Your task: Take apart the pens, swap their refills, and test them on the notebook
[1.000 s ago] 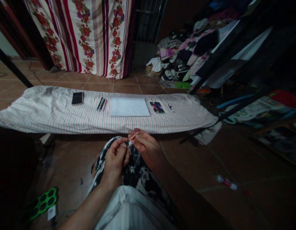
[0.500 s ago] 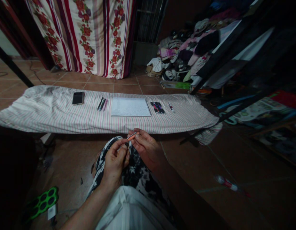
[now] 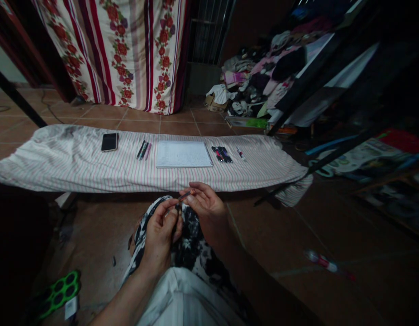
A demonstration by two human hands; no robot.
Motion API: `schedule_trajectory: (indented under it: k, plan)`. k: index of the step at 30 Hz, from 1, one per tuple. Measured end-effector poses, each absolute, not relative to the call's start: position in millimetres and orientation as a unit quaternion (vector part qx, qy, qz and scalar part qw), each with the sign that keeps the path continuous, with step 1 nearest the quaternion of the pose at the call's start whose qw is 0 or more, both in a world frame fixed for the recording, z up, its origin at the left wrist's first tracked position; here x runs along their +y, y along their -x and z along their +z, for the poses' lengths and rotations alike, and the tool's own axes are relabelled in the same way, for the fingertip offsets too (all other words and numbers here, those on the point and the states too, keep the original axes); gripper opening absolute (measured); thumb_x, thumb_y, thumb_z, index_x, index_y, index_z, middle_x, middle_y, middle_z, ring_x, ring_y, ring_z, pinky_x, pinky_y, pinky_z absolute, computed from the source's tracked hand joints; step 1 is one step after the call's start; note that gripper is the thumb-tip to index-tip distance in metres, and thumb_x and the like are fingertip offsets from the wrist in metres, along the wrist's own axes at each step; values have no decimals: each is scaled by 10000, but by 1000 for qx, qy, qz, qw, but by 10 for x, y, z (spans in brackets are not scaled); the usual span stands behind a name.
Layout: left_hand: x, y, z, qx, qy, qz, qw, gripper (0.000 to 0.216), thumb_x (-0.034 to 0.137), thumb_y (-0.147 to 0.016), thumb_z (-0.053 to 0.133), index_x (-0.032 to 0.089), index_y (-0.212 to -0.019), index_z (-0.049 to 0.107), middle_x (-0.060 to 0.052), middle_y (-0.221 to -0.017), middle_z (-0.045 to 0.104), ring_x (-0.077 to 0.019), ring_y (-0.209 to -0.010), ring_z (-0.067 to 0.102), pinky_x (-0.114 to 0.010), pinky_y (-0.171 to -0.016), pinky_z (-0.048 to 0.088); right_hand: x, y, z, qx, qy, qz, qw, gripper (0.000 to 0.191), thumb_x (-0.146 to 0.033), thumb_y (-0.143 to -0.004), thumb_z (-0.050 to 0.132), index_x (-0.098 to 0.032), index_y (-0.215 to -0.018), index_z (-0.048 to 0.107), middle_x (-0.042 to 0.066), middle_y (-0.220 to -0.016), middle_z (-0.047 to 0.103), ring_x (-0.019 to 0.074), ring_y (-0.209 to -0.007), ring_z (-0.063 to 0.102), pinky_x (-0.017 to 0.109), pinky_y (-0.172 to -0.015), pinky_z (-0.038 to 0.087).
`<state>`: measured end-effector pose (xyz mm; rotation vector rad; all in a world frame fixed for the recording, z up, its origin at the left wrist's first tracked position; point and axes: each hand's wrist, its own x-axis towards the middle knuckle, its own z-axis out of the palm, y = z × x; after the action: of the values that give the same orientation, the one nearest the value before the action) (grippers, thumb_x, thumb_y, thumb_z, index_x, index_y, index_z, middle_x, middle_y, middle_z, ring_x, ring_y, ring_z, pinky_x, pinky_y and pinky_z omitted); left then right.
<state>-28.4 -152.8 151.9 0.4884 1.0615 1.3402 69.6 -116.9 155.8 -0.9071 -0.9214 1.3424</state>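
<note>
Above my lap, my right hand (image 3: 208, 207) is closed in a pinch on a slim pen (image 3: 185, 196) with an orange tint at its upper end. The pen slants down toward the fingertips of my left hand (image 3: 162, 222). That hand is closed too, its thumb and fingers pressed around a small dark piece (image 3: 178, 206) that is too small to name. Beyond both hands, a spiral notebook (image 3: 184, 154) lies on a striped cloth (image 3: 135, 179). Several dark pens (image 3: 222, 154) are grouped right of it, and a single pen (image 3: 241, 154) lies farther right.
Left of the notebook lie three pens (image 3: 143, 150) and a phone (image 3: 109, 142). On the floor are a green holder with round holes (image 3: 62, 292) and a plastic bottle (image 3: 323, 261). Clothes (image 3: 257, 77) are heaped behind, beside a floral curtain (image 3: 138, 54).
The pen has turned slightly in my right fingers, and less of its orange part shows. My left hand stays almost in place. The view has shifted a little.
</note>
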Motion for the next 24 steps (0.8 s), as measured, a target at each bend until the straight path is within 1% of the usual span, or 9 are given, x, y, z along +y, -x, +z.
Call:
schedule_trajectory:
  k: [3, 8, 13, 17, 21, 22, 24]
  plan:
    - [-1532, 282, 1534, 462, -217, 584, 632, 402, 371, -623, 717, 172, -935, 558, 66, -578, 473, -28, -433, 394, -123, -389, 274, -1173, -692, 1538, -428, 395, 548, 601, 201, -206, -678, 674, -213, -854, 576, 24, -835, 677, 162, -840, 640, 324, -817, 482]
    - [-1534, 300, 1547, 442, -238, 595, 628, 367, 359, -654, 697, 185, -941, 549, 71, -576, 449, -27, -422, 365, -127, -375, 257, -1181, -692, 1544, -457, 400, 517, 604, 158, -187, -693, 650, -218, -834, 586, 27, -848, 677, 163, -854, 636, 313, -812, 486]
    - [-1534, 334, 1569, 417, -284, 600, 622, 311, 345, -712, 655, 191, -960, 546, 59, -592, 456, -31, -436, 365, -131, -388, 271, -1167, -699, 1563, -433, 394, 536, 608, 165, -200, -694, 667, -209, -840, 589, 22, -829, 677, 155, -852, 638, 301, -805, 480]
    - [-1536, 350, 1599, 405, -296, 606, 618, 293, 341, -720, 655, 203, -958, 552, 51, -630, 467, -34, -460, 383, -130, -401, 289, -1161, -707, 1566, -422, 385, 555, 605, 175, -217, -702, 669, -210, -858, 591, 16, -831, 675, 145, -841, 636, 294, -801, 474]
    - [-1545, 361, 1614, 399, -298, 612, 614, 296, 328, -712, 671, 202, -957, 562, 24, -737, 514, -37, -517, 428, -135, -439, 332, -1157, -705, 1574, -418, 376, 564, 605, 177, -233, -700, 675, -210, -856, 593, 11, -815, 676, 134, -801, 633, 279, -781, 474]
    - [-1545, 363, 1610, 395, -301, 613, 615, 293, 324, -717, 668, 202, -961, 560, 23, -740, 515, -36, -518, 427, -135, -439, 328, -1155, -704, 1576, -416, 376, 566, 605, 178, -234, -701, 676, -210, -857, 593, 10, -812, 675, 132, -796, 634, 274, -775, 476]
    - [-1543, 369, 1594, 382, -315, 612, 617, 280, 323, -748, 638, 202, -984, 548, 35, -673, 492, -34, -485, 395, -135, -422, 293, -1149, -704, 1578, -416, 377, 567, 603, 185, -238, -701, 679, -205, -863, 595, 10, -809, 672, 132, -794, 638, 267, -763, 482]
